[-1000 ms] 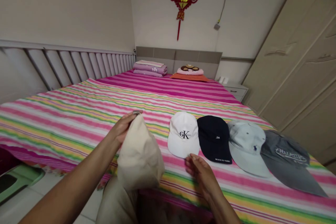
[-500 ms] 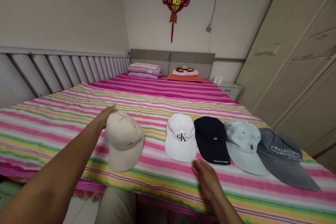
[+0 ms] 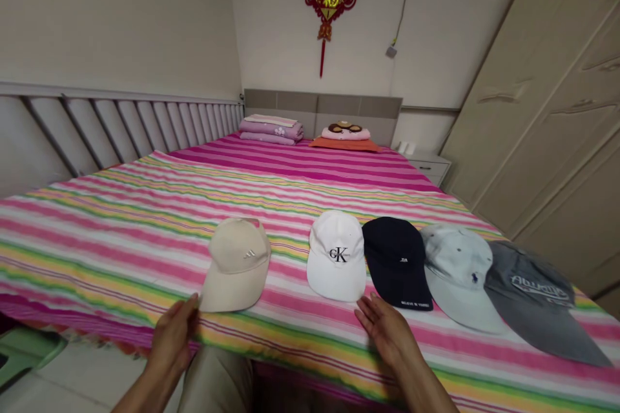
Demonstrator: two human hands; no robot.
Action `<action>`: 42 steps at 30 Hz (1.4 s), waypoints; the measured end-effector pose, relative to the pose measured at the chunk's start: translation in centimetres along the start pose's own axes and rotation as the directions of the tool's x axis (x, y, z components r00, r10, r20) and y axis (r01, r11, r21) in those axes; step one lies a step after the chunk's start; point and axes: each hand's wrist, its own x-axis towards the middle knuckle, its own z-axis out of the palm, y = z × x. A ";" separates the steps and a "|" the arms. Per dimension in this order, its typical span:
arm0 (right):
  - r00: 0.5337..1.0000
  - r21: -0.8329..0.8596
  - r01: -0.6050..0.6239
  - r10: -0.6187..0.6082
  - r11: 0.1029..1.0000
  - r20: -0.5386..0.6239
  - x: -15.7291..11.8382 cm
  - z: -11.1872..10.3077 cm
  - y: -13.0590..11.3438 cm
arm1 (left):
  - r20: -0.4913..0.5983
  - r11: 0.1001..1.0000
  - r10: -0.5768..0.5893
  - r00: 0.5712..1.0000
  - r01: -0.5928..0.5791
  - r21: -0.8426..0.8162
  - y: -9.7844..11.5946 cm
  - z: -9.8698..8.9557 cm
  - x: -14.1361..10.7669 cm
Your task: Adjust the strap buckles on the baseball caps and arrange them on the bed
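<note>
A beige baseball cap (image 3: pixel 237 264) lies on the striped bedspread, its brim toward me. By the brim's left corner is my left hand (image 3: pixel 172 335), fingers stretched out and nothing held; whether the fingertips touch the brim I cannot tell. To the right sits a white cap (image 3: pixel 335 255) with black letters. My right hand (image 3: pixel 385 329) is open just below the brims of the white cap and the navy cap (image 3: pixel 397 264), palm turned inward. A pale blue-grey cap (image 3: pixel 460 277) and a dark grey cap (image 3: pixel 537 300) with lettering continue the row.
The striped bedspread (image 3: pixel 121 226) covers the bed. Folded purple bedding (image 3: pixel 271 130) and an orange pillow (image 3: pixel 346 144) lie by the headboard. A metal rail (image 3: pixel 145 122) runs along the left. A green stool (image 3: pixel 29 352) stands at lower left, a wardrobe (image 3: pixel 542 116) at right.
My left hand has let go of the back of the beige cap and come down toward me to its brim. The cap has turned and sits lower. My right hand has barely moved.
</note>
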 end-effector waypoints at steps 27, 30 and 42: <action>0.992 -0.172 -0.035 0.055 0.984 0.116 4.5 4.2 0.1 | 0.617 0.968 -0.251 0.746 0.202 0.149 -5.9 7.2 -6.3; 0.974 -0.161 -0.021 0.056 0.987 0.220 4.3 5.5 0.3 | 0.670 0.951 -0.282 0.686 0.292 0.101 -5.9 8.7 -6.1; 0.744 -0.216 0.130 0.049 0.968 0.667 -3.4 0.1 0.6 | 0.801 0.930 -0.195 0.566 0.367 -0.033 -4.3 9.2 -7.0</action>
